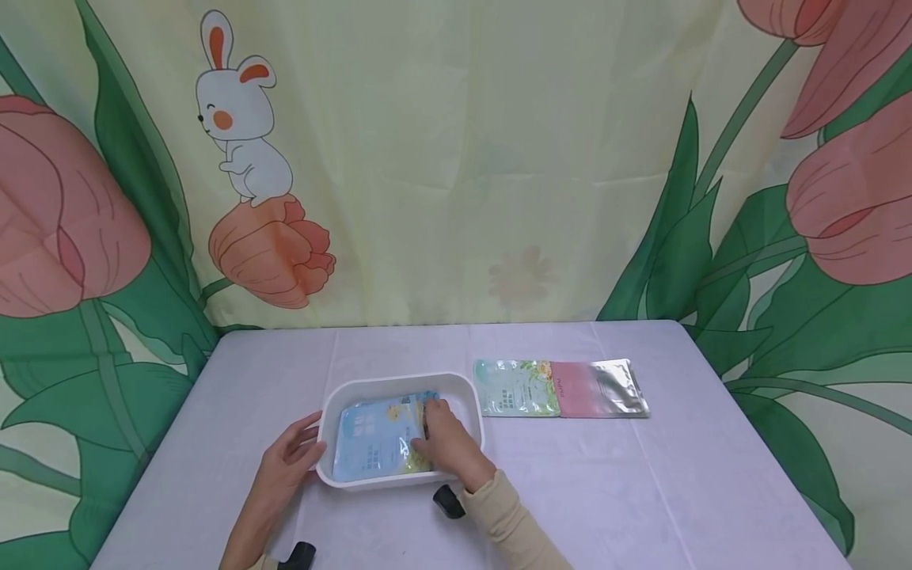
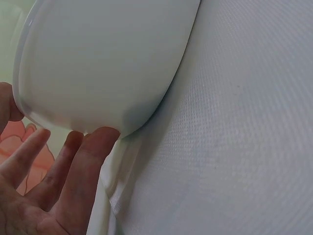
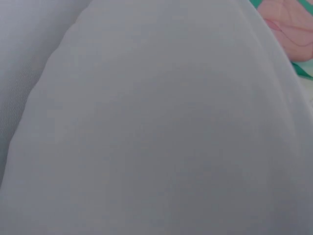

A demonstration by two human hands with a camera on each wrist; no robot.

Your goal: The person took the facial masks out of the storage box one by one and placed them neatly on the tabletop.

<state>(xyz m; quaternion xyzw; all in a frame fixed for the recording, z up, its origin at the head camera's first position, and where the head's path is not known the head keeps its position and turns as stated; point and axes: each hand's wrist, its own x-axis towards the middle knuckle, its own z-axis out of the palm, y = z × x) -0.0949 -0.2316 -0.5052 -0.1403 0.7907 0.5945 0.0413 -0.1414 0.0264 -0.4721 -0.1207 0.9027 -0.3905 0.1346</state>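
A white plastic tray [image 1: 328, 459] stands on the table with shiny blue face mask packets [image 1: 370, 443] lying flat in it; how many are stacked cannot be told. My right hand [image 1: 452, 447] reaches over the tray's near right side and grips the packets' right edge between thumb and fingers. Its fingertips are partly hidden. At the tray's left end my left hand [image 1: 281, 459] touches the outer wall and rim with spread, nearly straight fingers. The left wrist view shows those fingertips against the white wall. Only the white tray wall [image 3: 161, 122] fills most of the right wrist view.
Right of the tray, a green packet [image 1: 516, 388] and a pink-and-silver packet [image 1: 602, 389] lie flat, side by side or overlapping. A white cloth [image 1: 606, 491] covers the table. Behind it hangs a curtain [image 1: 442, 198] printed with tulips and a rabbit.
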